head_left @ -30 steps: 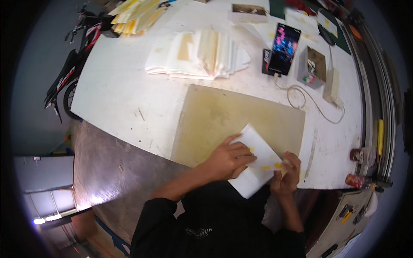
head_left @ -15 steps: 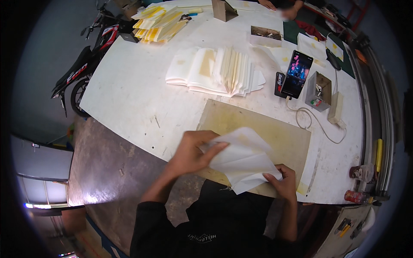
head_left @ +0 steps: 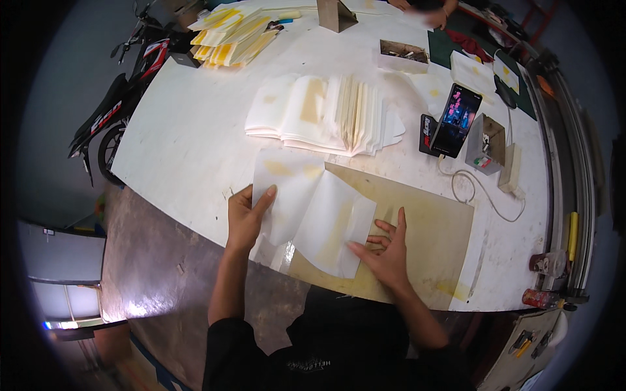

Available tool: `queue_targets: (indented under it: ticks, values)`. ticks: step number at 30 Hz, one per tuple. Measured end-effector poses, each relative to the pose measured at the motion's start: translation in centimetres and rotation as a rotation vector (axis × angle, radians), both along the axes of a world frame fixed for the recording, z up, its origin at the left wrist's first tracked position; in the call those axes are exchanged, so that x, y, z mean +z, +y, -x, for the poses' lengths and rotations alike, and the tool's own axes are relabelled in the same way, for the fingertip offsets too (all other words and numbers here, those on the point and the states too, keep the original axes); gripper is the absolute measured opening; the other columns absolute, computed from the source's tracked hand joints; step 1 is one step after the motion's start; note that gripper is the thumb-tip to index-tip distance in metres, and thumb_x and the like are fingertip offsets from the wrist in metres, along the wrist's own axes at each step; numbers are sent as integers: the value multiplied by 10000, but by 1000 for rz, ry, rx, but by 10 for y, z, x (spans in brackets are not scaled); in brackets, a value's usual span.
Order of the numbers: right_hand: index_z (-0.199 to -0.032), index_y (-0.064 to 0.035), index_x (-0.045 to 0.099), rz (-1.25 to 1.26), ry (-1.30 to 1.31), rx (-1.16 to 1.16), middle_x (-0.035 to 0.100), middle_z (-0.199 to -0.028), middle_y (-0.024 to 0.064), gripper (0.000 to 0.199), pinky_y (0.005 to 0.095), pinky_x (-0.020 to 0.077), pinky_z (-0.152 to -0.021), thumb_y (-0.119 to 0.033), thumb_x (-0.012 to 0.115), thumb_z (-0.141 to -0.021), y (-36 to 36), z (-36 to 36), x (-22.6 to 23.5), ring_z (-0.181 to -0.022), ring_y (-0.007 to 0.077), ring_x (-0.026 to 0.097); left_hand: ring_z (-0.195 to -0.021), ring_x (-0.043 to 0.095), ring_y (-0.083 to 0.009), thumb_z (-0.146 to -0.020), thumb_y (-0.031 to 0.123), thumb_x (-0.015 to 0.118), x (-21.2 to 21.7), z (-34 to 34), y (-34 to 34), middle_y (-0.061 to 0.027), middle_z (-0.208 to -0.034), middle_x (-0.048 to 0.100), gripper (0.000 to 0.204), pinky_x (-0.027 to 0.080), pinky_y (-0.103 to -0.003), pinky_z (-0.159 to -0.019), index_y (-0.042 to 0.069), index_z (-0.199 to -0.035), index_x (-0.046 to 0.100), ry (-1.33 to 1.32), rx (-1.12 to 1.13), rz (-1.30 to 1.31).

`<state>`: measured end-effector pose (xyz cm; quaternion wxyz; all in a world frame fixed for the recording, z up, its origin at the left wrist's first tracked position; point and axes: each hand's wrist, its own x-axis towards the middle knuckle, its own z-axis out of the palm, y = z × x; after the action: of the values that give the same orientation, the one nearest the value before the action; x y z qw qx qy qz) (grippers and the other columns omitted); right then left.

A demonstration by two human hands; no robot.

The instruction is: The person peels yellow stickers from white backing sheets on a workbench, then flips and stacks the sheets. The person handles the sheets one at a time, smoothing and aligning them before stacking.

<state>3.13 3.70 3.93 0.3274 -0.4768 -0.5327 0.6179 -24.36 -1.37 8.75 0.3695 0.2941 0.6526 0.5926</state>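
At 10 o'clock from the creased white sheet [head_left: 339, 221], a black and red motorcycle [head_left: 117, 107] stands beyond the scuffed white surface [head_left: 176, 124]. A yellow-stained paper pile [head_left: 231, 42] fans out at 11 o'clock. The left grip [head_left: 241, 221] pinches the sheet at its 9 o'clock edge, thumb lying on the visible face. The sheet is thin and smooth, faintly yellow in patches, with a slanting fold. At 12 o'clock a thick stack of folded papers [head_left: 319, 114] stands just beyond it, in the way on that side. A flat, yellowish board [head_left: 430, 234] stretches out toward 3 o'clock. The right grip [head_left: 388, 257], at 4 o'clock, is spread, its thumb overlapping the sheet's edge. At 1 o'clock sits an open box [head_left: 403, 64]; at 2 o'clock a tilted phone [head_left: 458, 120] stands near another small box [head_left: 482, 163], its pale cable [head_left: 441, 160] looping toward a power strip [head_left: 510, 169].
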Motion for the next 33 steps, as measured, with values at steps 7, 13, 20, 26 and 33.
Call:
queue_targets:
  ticks: [7, 13, 20, 26, 33]
  values:
    - [-1528, 41, 177, -157, -203, 6, 536, -1285, 242, 1018, 331, 557, -717, -123, 805, -743, 15, 17, -4, -954, 247, 635, -742, 634, -76, -951, 107, 670, -11, 14, -6, -66, -891, 725, 173, 513, -238, -670, -52, -1016, 696, -49, 56, -4]
    - [-1458, 21, 345, -717, -434, 199, 393, -1413, 306, 970, 597, 286, -1090, -444, 816, -750, -8, 29, 22, -1333, 466, 372, -799, 643, -78, -955, 84, 657, -24, 14, -6, -69, -918, 721, 170, 518, -243, -713, -49, -1058, 679, -131, 10, 24]
    - [-1174, 35, 626, -921, -631, 295, 469, -1357, 284, 452, 645, 281, -1053, -273, 716, -856, 2, 28, -30, -1316, 458, 406, -803, 645, -85, -957, 80, 658, -34, 27, -10, -68, -939, 721, 183, 521, -249, -713, -62, -1072, 672, -80, 58, 42]
    - [-1008, 26, 645, -940, -512, 240, 563, -1250, 218, 186, 597, 317, -1039, -66, 647, -847, 2, 23, -33, -1202, 378, 534, -803, 639, -83, -963, 83, 654, -23, 35, -8, -62, -943, 718, 175, 517, -245, -714, -57, -1066, 670, 55, 9, 35]
    - [-921, 12, 624, -818, -2, 65, 673, -959, 139, 128, 440, 450, -853, 38, 670, -804, 5, 31, -2, -839, 304, 641, -863, 623, -89, -950, 61, 662, 17, 76, -20, -66, -994, 709, 182, 501, -242, -781, -58, -1088, 659, 297, 82, -56]
